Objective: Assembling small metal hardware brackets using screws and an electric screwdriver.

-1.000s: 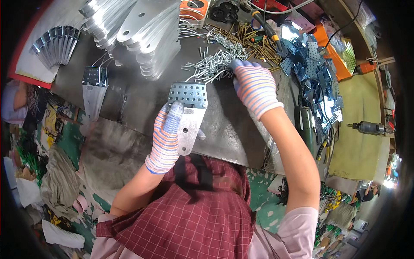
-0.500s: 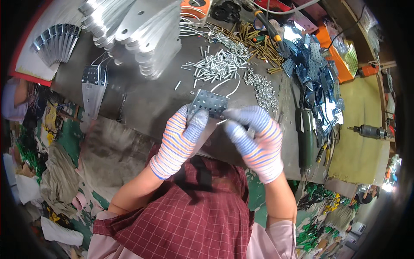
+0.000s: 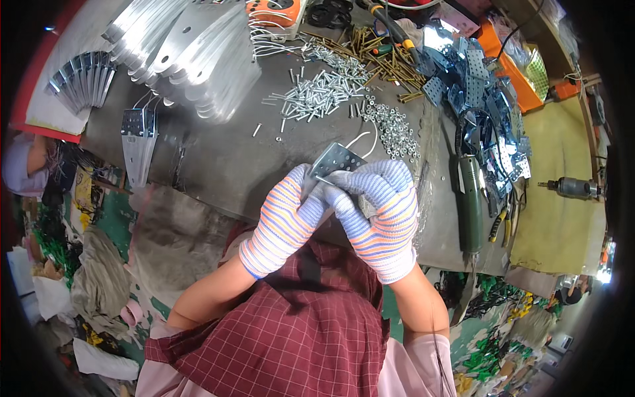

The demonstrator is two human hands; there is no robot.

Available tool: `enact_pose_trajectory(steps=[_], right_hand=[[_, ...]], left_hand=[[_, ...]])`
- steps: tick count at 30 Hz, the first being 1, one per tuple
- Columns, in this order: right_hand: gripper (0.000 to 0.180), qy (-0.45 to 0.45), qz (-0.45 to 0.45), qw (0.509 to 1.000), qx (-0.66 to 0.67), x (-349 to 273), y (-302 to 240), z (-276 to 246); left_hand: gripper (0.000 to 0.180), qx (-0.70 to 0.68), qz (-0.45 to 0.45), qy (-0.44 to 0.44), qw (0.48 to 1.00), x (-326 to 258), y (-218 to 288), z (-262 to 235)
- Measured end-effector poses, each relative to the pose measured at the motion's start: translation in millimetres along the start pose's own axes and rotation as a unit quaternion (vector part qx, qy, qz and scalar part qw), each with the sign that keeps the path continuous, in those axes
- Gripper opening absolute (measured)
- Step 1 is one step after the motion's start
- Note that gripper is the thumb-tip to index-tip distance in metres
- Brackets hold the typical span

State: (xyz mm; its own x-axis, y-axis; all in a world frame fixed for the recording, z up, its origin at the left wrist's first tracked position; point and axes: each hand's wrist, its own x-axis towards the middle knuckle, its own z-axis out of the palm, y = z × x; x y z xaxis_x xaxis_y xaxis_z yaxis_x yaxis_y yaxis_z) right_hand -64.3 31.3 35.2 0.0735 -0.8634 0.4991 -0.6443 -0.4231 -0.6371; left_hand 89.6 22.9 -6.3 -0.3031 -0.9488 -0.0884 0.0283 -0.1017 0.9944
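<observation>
Both of my hands wear striped knit gloves and meet close to my chest above the near edge of the metal workbench point(image 3: 225, 165). My left hand point(image 3: 286, 215) and my right hand point(image 3: 378, 213) together grip a perforated metal bracket point(image 3: 336, 161), which sticks up and away between the fingers. The lower part of the bracket is hidden by the gloves. A pile of silver bolts point(image 3: 317, 92) and a scatter of small nuts point(image 3: 393, 126) lie on the bench just beyond my hands.
Stacked flat metal plates point(image 3: 192, 46) lie at the back left, a finished bracket assembly point(image 3: 139, 142) at the left edge. Brass screws point(image 3: 374, 59), a heap of perforated brackets point(image 3: 476, 92), a green power tool point(image 3: 471, 198) and a drill point(image 3: 572, 188) lie to the right.
My right hand came back from the bolt pile to the bracket. Both hands lifted the bracket off the bench and drew it in toward my chest, where they now grip it together.
</observation>
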Motion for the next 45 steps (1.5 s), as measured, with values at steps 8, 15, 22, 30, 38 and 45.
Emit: enact_pose_trajectory(steps=[8, 15, 22, 30, 38, 45], right_hand=[[0.015, -0.002, -0.005, 0.998, -0.055, -1, -1, -3], [0.015, 0.081, 0.088, 0.992, 0.044, 0, 11, -6], [0.014, 0.014, 0.066, 0.993, 0.099, -8, 15, -3], [0.022, 0.024, -0.046, 0.991, -0.121, -7, 8, -6], [0.023, 0.020, -0.065, 0.988, -0.139, -6, 10, -6], [0.063, 0.070, -0.009, 0.985, -0.155, -28, 13, -33]], left_hand=[[0.018, 0.060, -0.035, 0.036, 0.997, -1, 4, 10], [0.018, -0.044, -0.062, 0.018, 0.997, 0, 5, 9], [0.017, -0.058, -0.022, -0.011, 0.998, 0, 14, 13], [0.020, -0.057, -0.015, -0.003, 0.998, 1, -8, 14], [0.020, 0.105, 0.040, -0.012, 0.994, 0, -2, 18], [0.039, -0.178, -0.091, -0.069, 0.977, 2, 6, 25]])
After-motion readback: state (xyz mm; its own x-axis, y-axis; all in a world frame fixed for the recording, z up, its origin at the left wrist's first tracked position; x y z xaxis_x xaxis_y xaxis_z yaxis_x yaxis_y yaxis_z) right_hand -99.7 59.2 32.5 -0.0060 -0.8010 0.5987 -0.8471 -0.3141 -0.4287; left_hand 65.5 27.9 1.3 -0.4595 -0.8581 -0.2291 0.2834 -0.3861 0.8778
